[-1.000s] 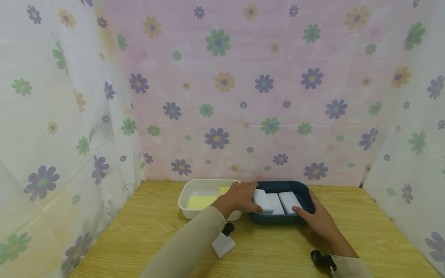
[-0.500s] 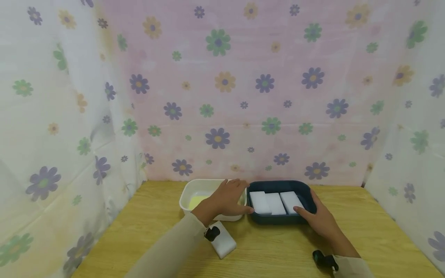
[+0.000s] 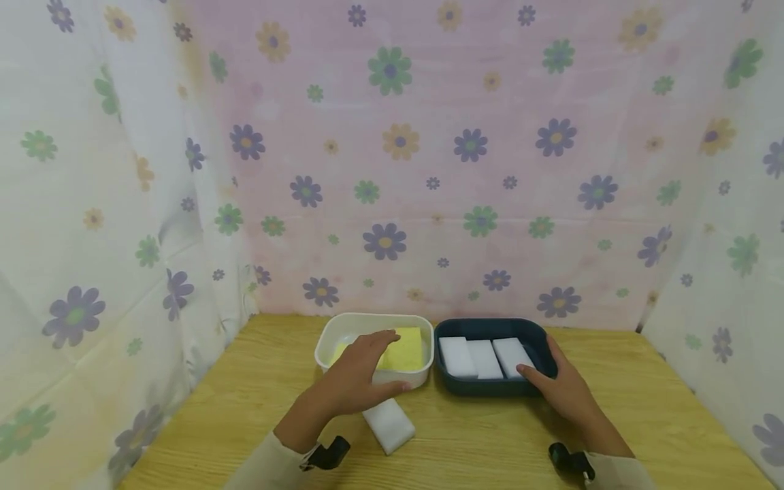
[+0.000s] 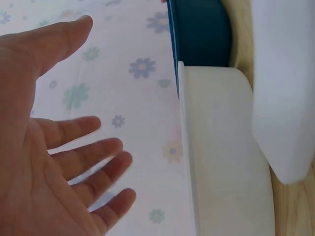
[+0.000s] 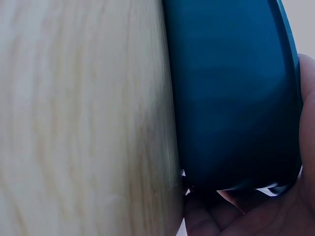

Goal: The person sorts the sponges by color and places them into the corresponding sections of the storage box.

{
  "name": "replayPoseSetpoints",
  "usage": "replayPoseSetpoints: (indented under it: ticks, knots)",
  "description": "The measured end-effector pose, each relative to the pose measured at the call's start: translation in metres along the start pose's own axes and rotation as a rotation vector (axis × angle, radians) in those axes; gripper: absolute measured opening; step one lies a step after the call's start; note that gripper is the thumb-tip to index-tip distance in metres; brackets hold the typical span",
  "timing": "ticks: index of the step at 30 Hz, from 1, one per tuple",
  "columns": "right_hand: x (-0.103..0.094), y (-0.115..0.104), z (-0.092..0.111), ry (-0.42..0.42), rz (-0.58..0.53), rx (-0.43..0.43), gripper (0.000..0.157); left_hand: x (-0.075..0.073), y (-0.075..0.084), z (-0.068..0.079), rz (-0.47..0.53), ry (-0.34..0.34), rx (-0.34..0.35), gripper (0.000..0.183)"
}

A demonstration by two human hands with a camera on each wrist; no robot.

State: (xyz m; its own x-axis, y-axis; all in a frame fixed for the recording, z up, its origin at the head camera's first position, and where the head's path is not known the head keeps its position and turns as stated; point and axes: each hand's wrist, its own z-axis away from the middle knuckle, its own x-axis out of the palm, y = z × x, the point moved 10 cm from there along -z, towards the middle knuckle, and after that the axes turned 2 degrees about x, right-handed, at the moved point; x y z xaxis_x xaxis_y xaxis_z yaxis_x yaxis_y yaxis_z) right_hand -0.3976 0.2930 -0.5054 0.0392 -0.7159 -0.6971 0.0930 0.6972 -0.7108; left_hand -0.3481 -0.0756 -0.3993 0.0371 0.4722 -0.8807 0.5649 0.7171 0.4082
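Note:
My left hand (image 3: 343, 388) hovers in front of a white plastic bin (image 3: 419, 380), fingers extended and thumb apart, holding nothing; the left wrist view also shows the empty palm. Yellow sponges (image 3: 407, 348) lie in that bin, partly hidden by the hand. My right hand (image 3: 568, 389) grips the right end of a dark blue bin (image 3: 490, 388), thumb over the rim and fingers around the outer wall. Inside stand three white sponges (image 3: 484, 359) side by side, the leftmost slightly overlapping the middle one. Another white sponge (image 3: 390, 427) lies on the table near my left wrist.
The two bins stand side by side on a wood-grain table (image 3: 484, 442), close to a flower-print cloth (image 3: 416, 204) at the back. Similar cloth hangs at both sides. A black wrist camera (image 3: 329, 454) sits on the left wrist, another black camera (image 3: 569, 461) on the right.
My left hand has let go of the leftmost white sponge in the blue bin and drawn back left and toward me, uncovering yellow sponges. The right hand has stayed on the blue bin.

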Motion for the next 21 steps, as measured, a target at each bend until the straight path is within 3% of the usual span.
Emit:
replayPoseSetpoints:
  ticks: [5,15,21]
  knots:
    - [0.000,-0.001,0.001,-0.005,0.016,-0.008,0.114,-0.008,0.000,0.021,-0.026,0.016,0.009,0.081]
    - [-0.001,-0.005,0.003,-0.019,0.013,-0.018,0.113,0.007,-0.028,0.034,-0.053,-0.174,-0.177,0.094]
    - [-0.001,-0.004,0.002,-0.020,0.020,-0.016,0.113,0.022,-0.038,0.039,-0.003,-0.268,-0.207,0.089]
